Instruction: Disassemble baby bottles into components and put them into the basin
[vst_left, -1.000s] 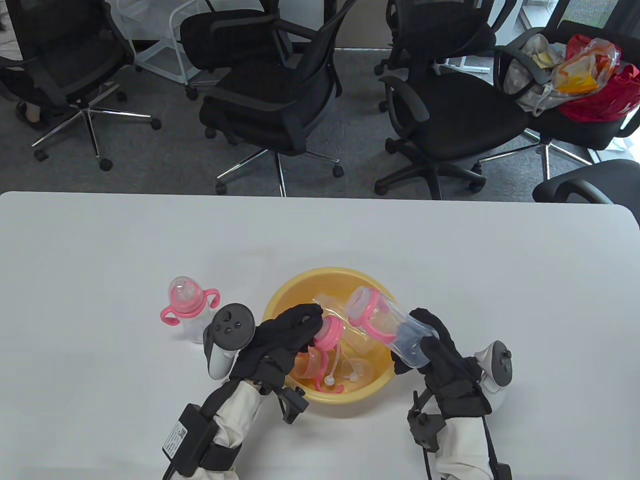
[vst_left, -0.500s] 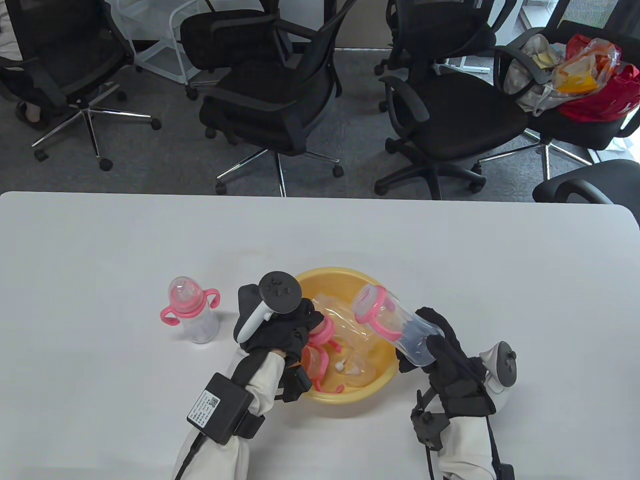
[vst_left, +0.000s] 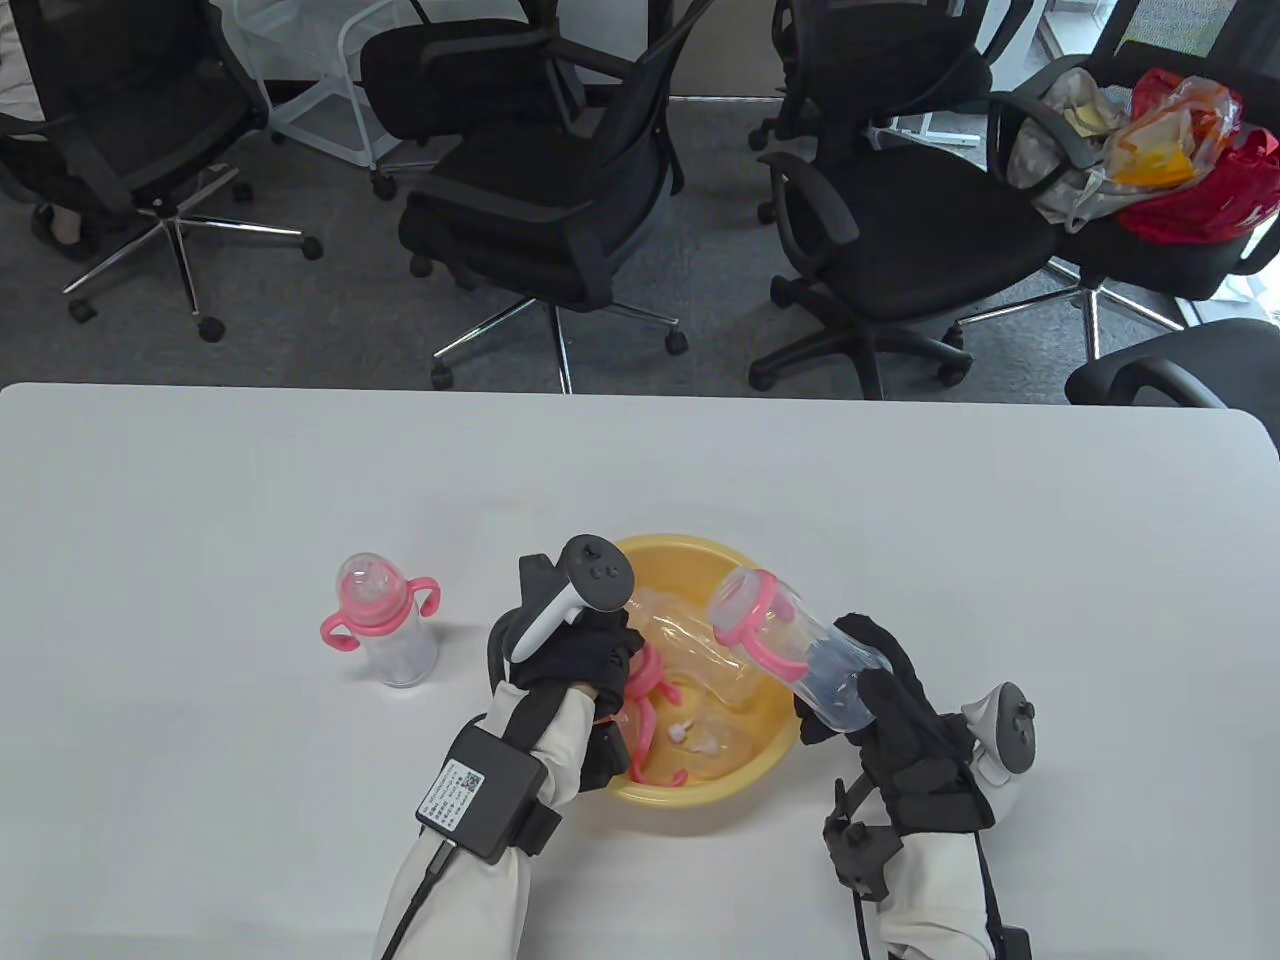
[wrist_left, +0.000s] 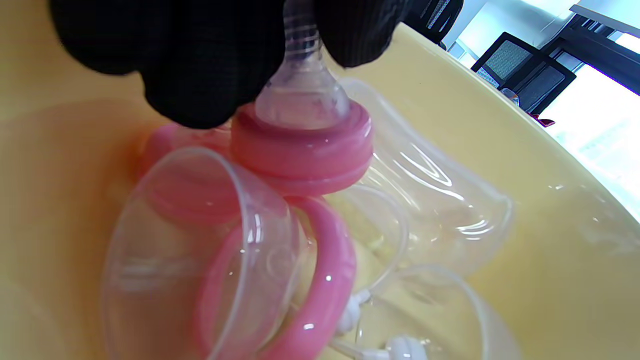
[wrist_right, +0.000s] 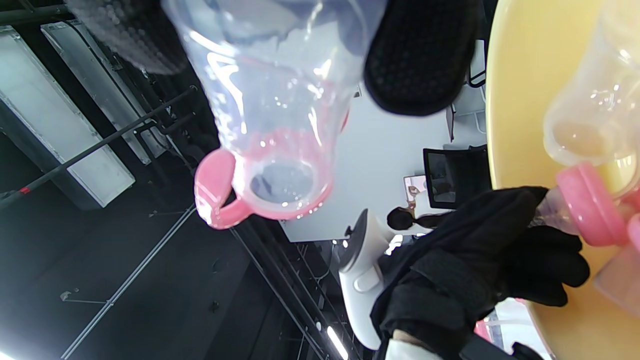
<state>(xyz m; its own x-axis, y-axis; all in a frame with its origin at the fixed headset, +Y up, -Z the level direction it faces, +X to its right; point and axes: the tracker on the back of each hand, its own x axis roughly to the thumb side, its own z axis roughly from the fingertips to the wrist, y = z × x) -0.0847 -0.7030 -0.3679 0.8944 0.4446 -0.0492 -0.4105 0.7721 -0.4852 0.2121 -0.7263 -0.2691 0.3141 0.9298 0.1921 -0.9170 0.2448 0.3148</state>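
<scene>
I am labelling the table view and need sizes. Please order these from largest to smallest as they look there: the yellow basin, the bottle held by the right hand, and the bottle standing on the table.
1. Yellow basin, clearly the largest.
2. Bottle in the right hand; it is raised toward the camera, so this place is less sure.
3. Standing bottle, which looks smallest.

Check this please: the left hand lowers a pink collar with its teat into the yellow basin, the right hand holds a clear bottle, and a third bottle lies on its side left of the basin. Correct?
Not quite: the third bottle stands upright, as the table view shows. The rest holds: left hand has the pink collar with its teat in the yellow basin; right hand holds the clear bottle.
</scene>
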